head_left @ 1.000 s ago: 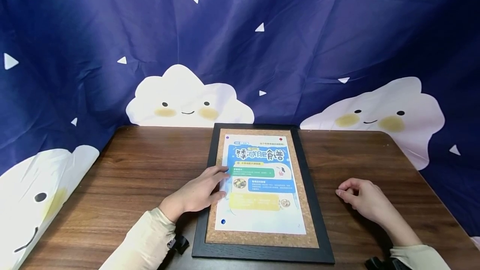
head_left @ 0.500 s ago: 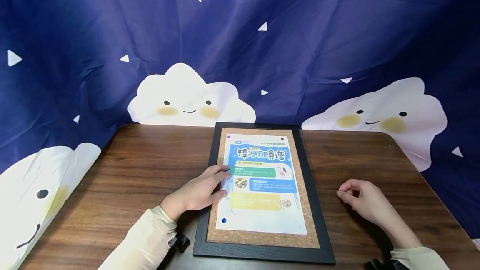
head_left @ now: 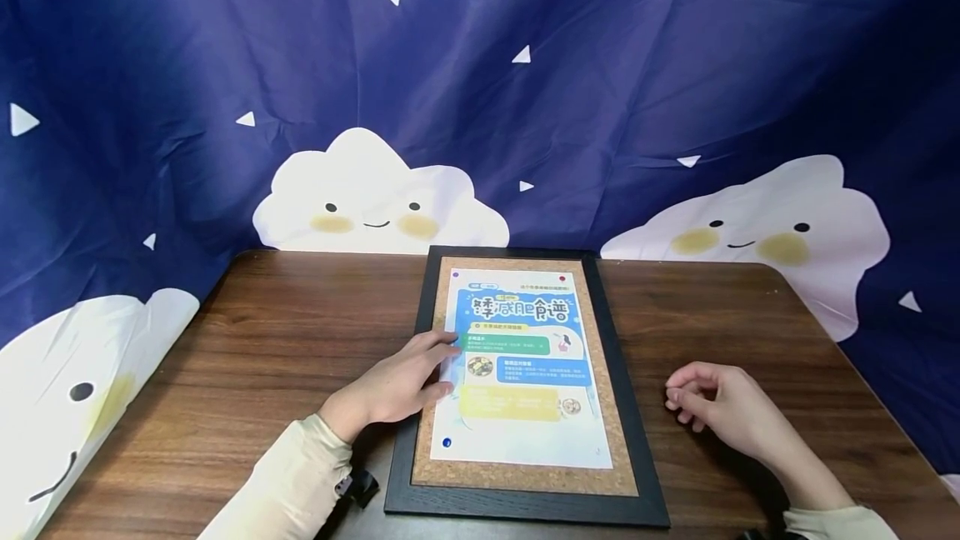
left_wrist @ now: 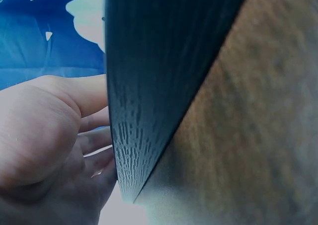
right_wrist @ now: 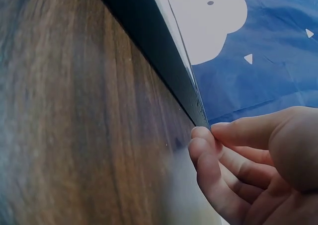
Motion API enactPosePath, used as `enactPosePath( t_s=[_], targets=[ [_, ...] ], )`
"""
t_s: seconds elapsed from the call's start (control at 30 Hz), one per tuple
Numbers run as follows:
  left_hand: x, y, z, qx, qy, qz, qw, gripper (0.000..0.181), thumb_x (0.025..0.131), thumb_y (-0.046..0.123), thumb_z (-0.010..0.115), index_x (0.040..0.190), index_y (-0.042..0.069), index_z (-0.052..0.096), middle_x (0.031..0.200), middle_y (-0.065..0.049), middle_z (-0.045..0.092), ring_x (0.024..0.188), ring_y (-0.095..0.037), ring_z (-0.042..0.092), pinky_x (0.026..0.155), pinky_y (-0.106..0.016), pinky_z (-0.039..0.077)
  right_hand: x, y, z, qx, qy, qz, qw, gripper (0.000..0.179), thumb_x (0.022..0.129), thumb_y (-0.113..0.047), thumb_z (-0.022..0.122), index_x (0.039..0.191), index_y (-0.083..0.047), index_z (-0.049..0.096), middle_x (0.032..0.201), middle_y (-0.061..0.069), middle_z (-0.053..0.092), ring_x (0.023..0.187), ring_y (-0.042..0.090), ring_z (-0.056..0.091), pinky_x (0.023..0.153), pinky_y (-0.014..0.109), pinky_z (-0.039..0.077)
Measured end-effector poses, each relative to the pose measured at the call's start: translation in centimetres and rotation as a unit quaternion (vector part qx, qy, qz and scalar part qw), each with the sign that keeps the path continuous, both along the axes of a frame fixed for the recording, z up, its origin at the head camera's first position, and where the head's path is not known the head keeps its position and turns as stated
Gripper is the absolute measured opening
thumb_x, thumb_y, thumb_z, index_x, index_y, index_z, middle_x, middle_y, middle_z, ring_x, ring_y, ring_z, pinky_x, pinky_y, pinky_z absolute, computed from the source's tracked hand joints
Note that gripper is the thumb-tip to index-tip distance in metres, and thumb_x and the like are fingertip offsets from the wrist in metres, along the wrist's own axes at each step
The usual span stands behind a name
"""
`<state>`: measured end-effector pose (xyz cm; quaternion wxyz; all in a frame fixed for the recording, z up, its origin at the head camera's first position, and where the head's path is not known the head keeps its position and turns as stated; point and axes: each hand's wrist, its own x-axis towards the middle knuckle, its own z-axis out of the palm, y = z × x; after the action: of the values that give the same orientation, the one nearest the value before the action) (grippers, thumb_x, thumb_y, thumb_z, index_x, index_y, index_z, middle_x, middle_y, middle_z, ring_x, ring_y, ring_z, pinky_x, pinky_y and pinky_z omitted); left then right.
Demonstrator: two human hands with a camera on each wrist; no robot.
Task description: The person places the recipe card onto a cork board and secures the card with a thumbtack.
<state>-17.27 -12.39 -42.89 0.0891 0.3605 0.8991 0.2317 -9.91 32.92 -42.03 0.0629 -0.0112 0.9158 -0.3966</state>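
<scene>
A printed poster sheet (head_left: 525,440) lies on a cork board (head_left: 525,480) with a black frame (head_left: 525,504). Coloured push pins show at three corners: purple (head_left: 455,275) top left, red (head_left: 562,279) top right, blue (head_left: 447,442) bottom left. My left hand (head_left: 393,382) reaches across the frame's left side, its relaxed fingertips resting on the sheet's left edge. To the right of the board is my right hand (head_left: 723,407), apart from the frame, with curled fingers and the thumb near the fingertips. In the right wrist view the fingertips (right_wrist: 201,140) meet the thumb; whether something small sits between them is hidden.
Under the board is a brown wooden table (head_left: 300,298). A dark blue cloth (head_left: 585,107) with white clouds and triangles hangs behind the table and at its sides. Wrist-worn gear (head_left: 358,487) sits below my left hand.
My right hand has turned slightly and come a little nearer the front, with more of its fingers showing below the thumb. The left hand and the board stay put.
</scene>
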Motion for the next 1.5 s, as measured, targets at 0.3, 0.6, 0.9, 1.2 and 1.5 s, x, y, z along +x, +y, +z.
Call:
enactPosePath(
  t_s=[0.3, 0.6, 0.9, 1.2, 1.5],
  targets=[
    [-0.6, -0.4, -1.3, 0.036, 0.006, -0.014, 0.9993, 0.052, 0.109, 0.021, 0.066, 0.152, -0.006, 0.055, 0.167, -0.022, 0.042, 0.154, -0.039, 0.041, 0.114, -0.053, 0.050, 0.4, -0.1, 0.4, -0.035, 0.000, 0.021, 0.9992, 0.009, 0.102, 0.004, 0.067, 0.108, 0.006, 0.072, 0.088, 0.010, 0.077, 0.066, 0.010, 0.067, 0.060, 0.031, 0.060],
    [-1.0, -0.8, -2.1, 0.052, 0.019, -0.025, 0.9982, 0.053, 0.111, 0.027, 0.063, 0.151, -0.006, 0.055, 0.166, -0.022, 0.043, 0.152, -0.039, 0.042, 0.112, -0.055, 0.050, 0.5, -0.2, 0.2, -0.133, -0.026, 0.099, 0.9857, 0.017, 0.107, 0.002, 0.061, 0.119, 0.013, 0.067, 0.094, 0.008, 0.078, 0.072, 0.013, 0.070, 0.063, 0.033, 0.062],
    [-0.4, -0.7, -1.0, 0.049, 0.010, -0.024, 0.9985, 0.052, 0.110, 0.022, 0.063, 0.152, -0.009, 0.054, 0.166, -0.025, 0.042, 0.153, -0.041, 0.040, 0.114, -0.055, 0.049, 0.7, -1.0, 0.4, -0.173, -0.026, 0.146, 0.9736, 0.018, 0.108, 0.000, 0.060, 0.119, 0.013, 0.066, 0.095, 0.008, 0.079, 0.073, 0.015, 0.072, 0.062, 0.034, 0.062],
    [-0.3, -0.6, -0.8, 0.039, 0.010, -0.021, 0.9990, 0.052, 0.110, 0.020, 0.064, 0.152, -0.008, 0.054, 0.166, -0.024, 0.042, 0.154, -0.041, 0.040, 0.114, -0.053, 0.050, 0.9, -1.9, 0.6, -0.173, -0.061, 0.140, 0.9730, 0.021, 0.108, -0.008, 0.065, 0.117, 0.010, 0.069, 0.096, 0.015, 0.078, 0.074, 0.019, 0.072, 0.064, 0.035, 0.063],
    [-0.9, -0.7, -2.0, 0.029, 0.013, -0.016, 0.9994, 0.054, 0.111, 0.028, 0.062, 0.154, -0.004, 0.053, 0.168, -0.020, 0.041, 0.155, -0.038, 0.040, 0.115, -0.053, 0.049, 1.0, -2.5, 0.6, -0.173, -0.078, 0.138, 0.9720, 0.017, 0.107, -0.005, 0.064, 0.117, 0.008, 0.069, 0.097, 0.015, 0.077, 0.074, 0.017, 0.071, 0.064, 0.033, 0.062]
  ],
)
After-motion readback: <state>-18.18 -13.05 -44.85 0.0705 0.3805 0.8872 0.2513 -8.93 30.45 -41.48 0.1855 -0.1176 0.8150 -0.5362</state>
